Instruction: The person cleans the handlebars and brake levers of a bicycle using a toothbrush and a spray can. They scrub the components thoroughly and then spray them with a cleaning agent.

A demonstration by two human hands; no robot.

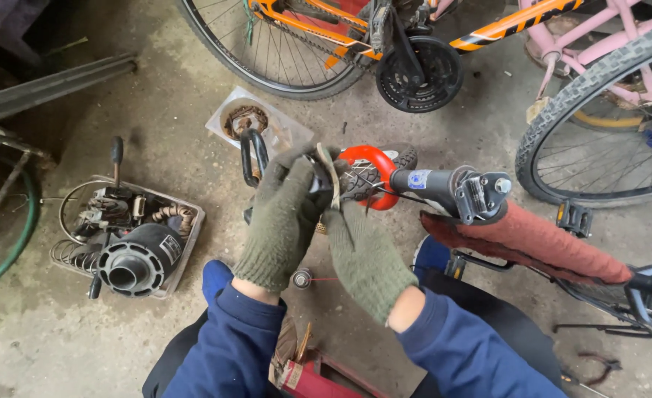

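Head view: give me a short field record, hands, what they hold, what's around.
left hand: green knit glove, gripping the black handlebar end
right hand: green knit glove, pinching a pale strip at the bar
bike: small, lying on its side, red fender, red-wrapped frame tube
floor left: tray of parts with black round housing
behind: orange bike, pink bike

My left hand is gloved, raised, its fingers curled shut. My right hand sits just beside it, gloved fingers pinched together.
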